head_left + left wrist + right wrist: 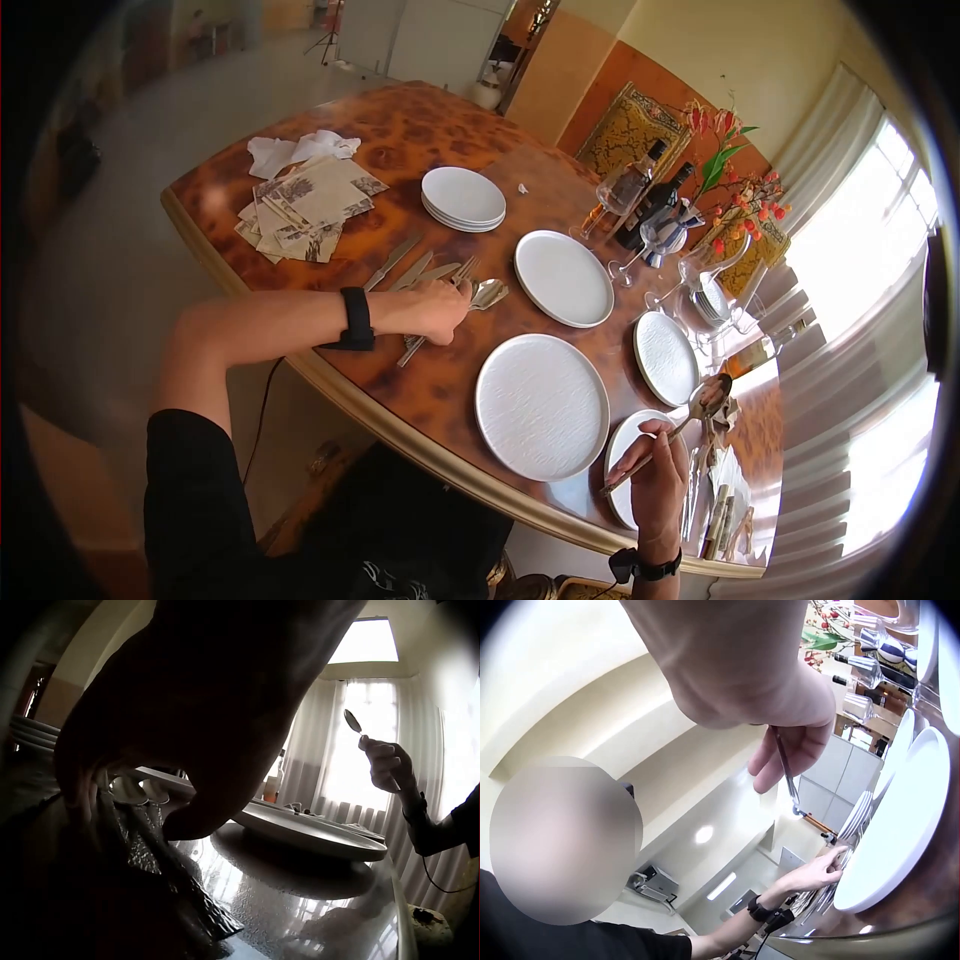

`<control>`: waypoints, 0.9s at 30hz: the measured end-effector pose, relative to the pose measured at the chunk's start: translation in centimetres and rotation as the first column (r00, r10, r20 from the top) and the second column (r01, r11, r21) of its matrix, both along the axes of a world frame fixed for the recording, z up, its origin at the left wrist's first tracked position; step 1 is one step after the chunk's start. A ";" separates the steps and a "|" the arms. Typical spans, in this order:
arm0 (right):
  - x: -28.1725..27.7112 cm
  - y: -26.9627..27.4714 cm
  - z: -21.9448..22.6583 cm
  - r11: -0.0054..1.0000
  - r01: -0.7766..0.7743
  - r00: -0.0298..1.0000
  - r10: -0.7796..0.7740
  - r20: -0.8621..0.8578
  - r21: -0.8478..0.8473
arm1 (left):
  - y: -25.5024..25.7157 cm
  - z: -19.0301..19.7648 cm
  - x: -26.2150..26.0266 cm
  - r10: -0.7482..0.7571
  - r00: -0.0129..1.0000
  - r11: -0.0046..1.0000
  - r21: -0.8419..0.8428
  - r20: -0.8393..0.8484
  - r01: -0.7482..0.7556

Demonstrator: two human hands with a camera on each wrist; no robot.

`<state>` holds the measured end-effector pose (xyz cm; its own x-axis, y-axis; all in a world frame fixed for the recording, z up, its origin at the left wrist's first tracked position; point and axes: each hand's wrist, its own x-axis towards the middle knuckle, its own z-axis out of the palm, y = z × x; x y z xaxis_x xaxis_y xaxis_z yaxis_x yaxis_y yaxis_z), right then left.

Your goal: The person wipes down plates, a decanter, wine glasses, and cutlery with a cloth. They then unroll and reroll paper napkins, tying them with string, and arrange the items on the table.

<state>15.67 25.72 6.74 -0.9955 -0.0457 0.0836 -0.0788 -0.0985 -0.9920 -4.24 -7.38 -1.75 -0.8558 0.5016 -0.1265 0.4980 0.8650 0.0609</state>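
My left hand point(437, 308) reaches down over a row of cutlery on the wooden table. Thumb and fingers stand apart on either side of some metal handles point(214, 919), close over them in the left wrist view. Spoon bowls point(489, 293) and fork tines point(466, 268) stick out past this hand, and knives point(392, 264) lie to its left. Raised over the right part of the table, my right hand point(657, 478) holds a spoon point(713, 393) by its handle, bowl pointing up and away. Below that hand is a white plate point(622, 440), partly hidden by it.
Large white plates point(542, 407) lie along the table, with a stack of smaller plates point(463, 195) behind the cutlery. Patterned napkins point(305, 208) spread at the left. Bottles point(655, 210), wine glasses point(628, 262) and red-berried flowers point(735, 200) stand at the back right.
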 end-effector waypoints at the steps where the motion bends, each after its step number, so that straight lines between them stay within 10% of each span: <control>1: 0.1 -0.1 0.0 1.000 -0.009 1.000 0.009 0.005 0.012 | 0.0 0.2 -0.5 0.014 1.000 1.000 0.018 -0.012 -0.013; 15: 1.6 0.9 -1.2 0.996 0.059 0.998 -0.060 -0.012 -0.066 | -3.3 -4.1 0.3 -0.015 0.930 0.991 0.117 -0.368 0.063; 21: 1.7 -1.2 1.4 0.992 0.042 0.993 -0.054 0.104 0.118 | -7.4 1.1 3.7 0.124 0.939 0.982 0.176 -0.320 -0.069; 27: -5.3 -8.7 -0.5 0.922 -0.278 0.946 0.214 0.244 0.268 | -10.7 0.0 2.3 0.191 0.949 0.981 0.065 -0.249 -0.181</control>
<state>10.39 17.00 6.21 -0.9429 -0.2821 -0.1771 0.1191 0.2112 -0.9702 -1.92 -18.10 -1.71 -0.9356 0.3306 0.1236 0.3320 0.9432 -0.0094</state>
